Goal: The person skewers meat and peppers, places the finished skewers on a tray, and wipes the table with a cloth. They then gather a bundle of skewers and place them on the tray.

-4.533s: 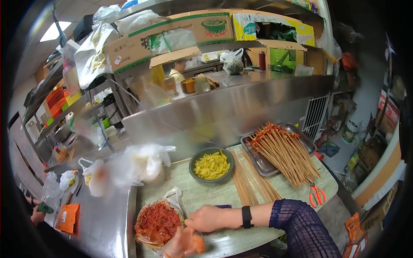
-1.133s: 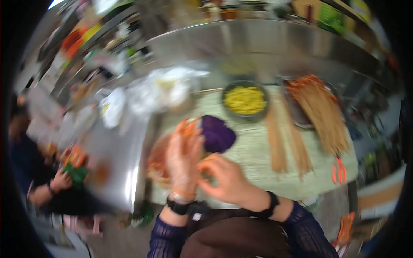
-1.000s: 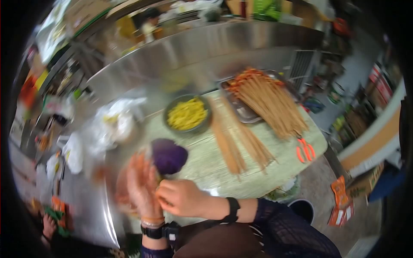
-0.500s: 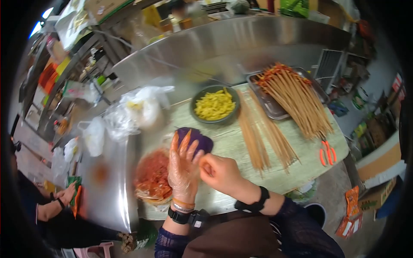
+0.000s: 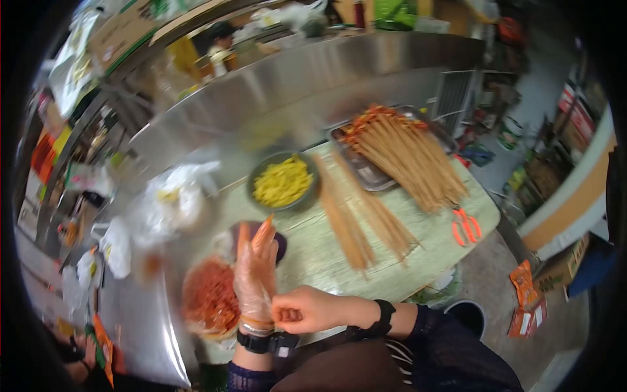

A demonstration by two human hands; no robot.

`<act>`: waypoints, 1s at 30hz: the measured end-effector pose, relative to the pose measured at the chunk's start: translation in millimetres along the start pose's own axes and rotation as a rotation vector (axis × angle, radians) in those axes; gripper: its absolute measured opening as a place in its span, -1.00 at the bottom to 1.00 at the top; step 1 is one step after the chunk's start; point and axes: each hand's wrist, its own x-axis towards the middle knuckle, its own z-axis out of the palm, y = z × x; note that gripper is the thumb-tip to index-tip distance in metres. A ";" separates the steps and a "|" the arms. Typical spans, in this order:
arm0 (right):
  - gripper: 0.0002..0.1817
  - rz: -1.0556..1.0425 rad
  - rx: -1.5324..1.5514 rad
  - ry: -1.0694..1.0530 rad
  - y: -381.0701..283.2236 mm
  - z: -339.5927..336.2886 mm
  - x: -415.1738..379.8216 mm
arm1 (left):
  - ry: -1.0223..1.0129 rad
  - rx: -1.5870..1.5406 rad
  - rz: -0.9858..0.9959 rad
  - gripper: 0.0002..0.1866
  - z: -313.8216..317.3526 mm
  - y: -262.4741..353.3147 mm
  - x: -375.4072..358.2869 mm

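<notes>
My left hand (image 5: pixel 257 271), in a clear plastic glove with orange-stained fingertips, is raised with its fingers stretched out. Bands and a black strap circle its wrist. My right hand (image 5: pixel 305 310), bare, is curled closed beside the glove's cuff; what its fingers hold is hidden. A bowl of red meat (image 5: pixel 209 297) sits just left of the gloved hand. Partly behind that hand is a dark purple object (image 5: pixel 279 248). Beyond it stands a bowl of yellow peppers (image 5: pixel 283 181). Two bundles of bare sticks (image 5: pixel 346 225) lie on the pale green board (image 5: pixel 307 261).
A metal tray (image 5: pixel 372 176) bears loaded skewers (image 5: pixel 408 157) at the back right. Orange-handled pliers (image 5: pixel 466 227) lie by the board's right edge. Plastic bags (image 5: pixel 176 199) are at the left. Another person's hand (image 5: pixel 89 351) shows at the lower left.
The view has shifted, so the table's things appear further left. My right hand has moved down from beside the left palm to the glove's cuff. The left hand's fingers are closer together.
</notes>
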 end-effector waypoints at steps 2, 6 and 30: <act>-0.85 0.062 -0.058 0.042 -26.7 -22.6 -10.3 | 0.053 0.010 -0.099 -0.27 10.0 -2.1 16.9; -0.81 0.024 -0.379 0.497 -50.0 -94.5 -48.3 | -0.136 0.156 -0.351 -0.53 46.7 -15.6 53.5; -0.74 0.531 -1.301 0.731 -32.4 -259.3 -117.9 | -0.178 -0.420 -0.872 -0.58 181.6 -236.9 127.7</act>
